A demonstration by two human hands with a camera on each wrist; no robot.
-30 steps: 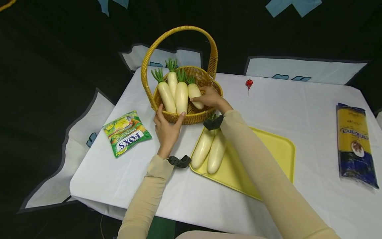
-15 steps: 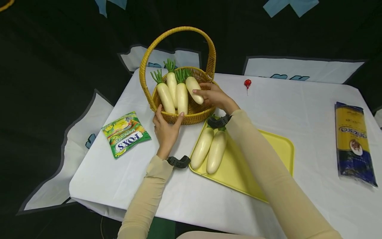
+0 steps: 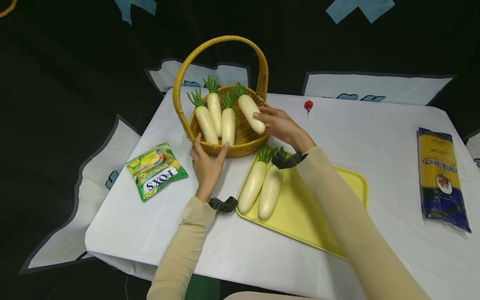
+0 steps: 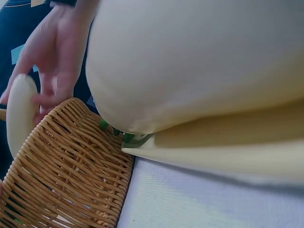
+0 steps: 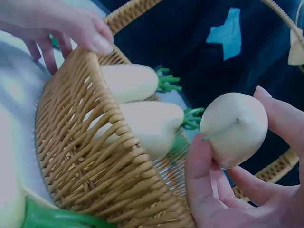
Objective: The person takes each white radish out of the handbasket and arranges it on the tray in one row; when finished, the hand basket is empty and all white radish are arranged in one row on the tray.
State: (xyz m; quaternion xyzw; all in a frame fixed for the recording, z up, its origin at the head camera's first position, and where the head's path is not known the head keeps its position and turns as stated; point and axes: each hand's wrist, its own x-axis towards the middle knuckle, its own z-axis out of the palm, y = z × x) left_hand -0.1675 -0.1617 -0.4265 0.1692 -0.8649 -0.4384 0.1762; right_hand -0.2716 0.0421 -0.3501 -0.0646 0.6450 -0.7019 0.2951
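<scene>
My right hand (image 3: 283, 128) pinches a white radish (image 3: 250, 111) with green leaf stubs near its lower end, tilted above the basket's right side. In the right wrist view the root tip of this radish (image 5: 235, 130) faces the camera, between thumb and fingers. My left hand (image 3: 207, 168) holds the front rim of the yellow wicker basket (image 3: 243, 151); its thumb hooks over the rim in the right wrist view. Inside the basket lean three more radishes (image 3: 228, 125). Two others (image 3: 253, 187) lie side by side on the yellow tray (image 3: 311, 216), partly under my right wrist.
A green Fox's candy bag (image 3: 156, 171) lies left of the basket. Behind the tray is a red lollipop (image 3: 308, 105). A yellow and blue pasta packet (image 3: 442, 179) sits at the far right of the white table (image 3: 390, 166). The tall basket handle (image 3: 221, 39) arches over the radishes.
My right hand has lifted the radish from low in the basket and drawn it rightward, away from the other three. My left hand stays at the basket's front rim.
</scene>
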